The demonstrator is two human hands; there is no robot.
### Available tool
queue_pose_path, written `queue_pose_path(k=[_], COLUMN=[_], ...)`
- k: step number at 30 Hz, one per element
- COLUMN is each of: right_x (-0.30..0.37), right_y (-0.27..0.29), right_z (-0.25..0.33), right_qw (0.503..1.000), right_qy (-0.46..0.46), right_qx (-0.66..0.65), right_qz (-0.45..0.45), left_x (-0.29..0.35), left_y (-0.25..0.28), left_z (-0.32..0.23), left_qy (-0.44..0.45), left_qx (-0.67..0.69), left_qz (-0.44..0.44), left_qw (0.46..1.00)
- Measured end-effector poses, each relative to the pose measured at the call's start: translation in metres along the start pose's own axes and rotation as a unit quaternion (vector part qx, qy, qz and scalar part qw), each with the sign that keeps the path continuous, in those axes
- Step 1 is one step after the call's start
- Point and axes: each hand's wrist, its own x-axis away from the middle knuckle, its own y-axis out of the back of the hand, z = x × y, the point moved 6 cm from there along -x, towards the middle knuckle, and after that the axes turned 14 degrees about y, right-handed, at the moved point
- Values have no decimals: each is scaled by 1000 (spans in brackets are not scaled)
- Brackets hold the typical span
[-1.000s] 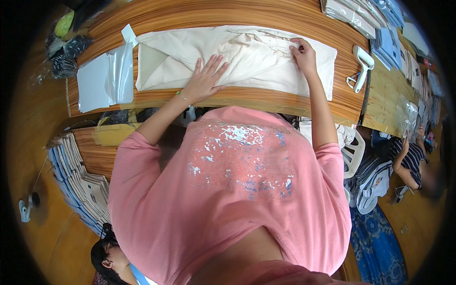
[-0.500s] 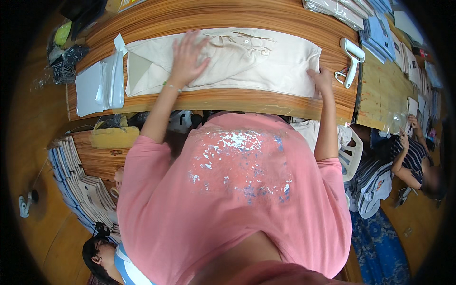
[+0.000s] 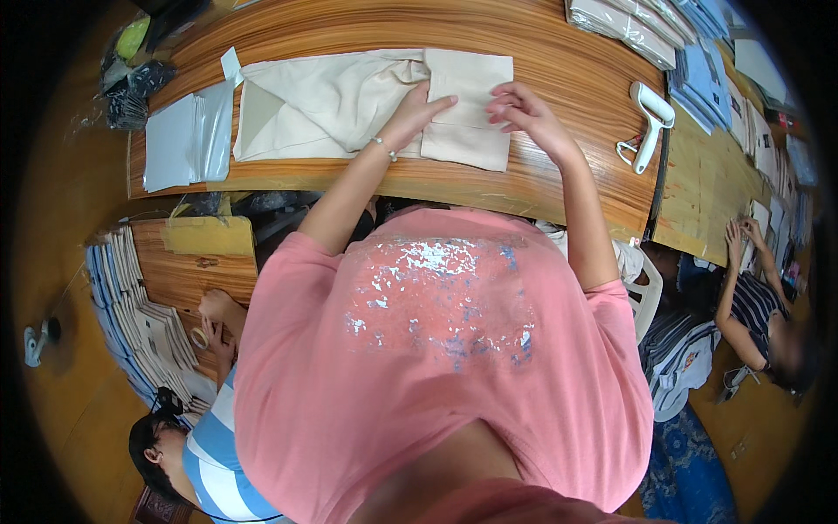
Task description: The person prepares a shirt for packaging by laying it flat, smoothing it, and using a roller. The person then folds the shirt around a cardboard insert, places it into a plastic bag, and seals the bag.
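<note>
A cream cloth garment (image 3: 340,105) lies lengthwise on the wood-grain table, its right end turned over to the left as a neat flap (image 3: 471,140). My left hand (image 3: 415,118) rests at the flap's left edge, thumb stretched out over the flap and apart from the fingers. By the flap's right edge is my right hand (image 3: 532,122), fingers loosely bent and apart, with nothing held. Whether its fingertips touch the cloth I cannot tell. On the left, the garment shows a triangular fold, and a white tag sticks up past its far corner.
Clear plastic sleeves with pale boards (image 3: 188,140) sit left of the garment. A white lint roller (image 3: 650,127) lies at the right. Packed garments (image 3: 624,31) are stacked far right. One co-worker (image 3: 218,454) sits lower left, another (image 3: 751,314) at the right.
The garment's right end has been folded over to the left, covering the buttoned part. My left hand has moved right, and my right hand has come left and let go of the end.
</note>
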Motion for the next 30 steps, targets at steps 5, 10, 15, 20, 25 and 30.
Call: queue_pose_path(k=[5,10,15,20,25,30], right_x=[18,13,15,-29,-74,-61], right_y=[46,39,38,54,17,-19], right_z=[-53,-58,-45,-32,-24,11], right_qw=[965,943,850,678,549,622], right_qy=[79,131,247,421,456,187], right_qx=[234,297,464,597,630,582], right_qz=[-90,-65,-16,79,306,490], left_x=[0,68,63,55,50,82], left_y=[10,-51,-93,-89,-82,-55], left_z=[-22,-31,28,33,29,44], left_qy=[-81,-301,-217,-192,-218,-151], left_qx=[-123,-456,-477,-494,-472,-45], left_qz=[-84,-278,-197,-252,-252,-30], left_qw=[985,790,829,810,816,987])
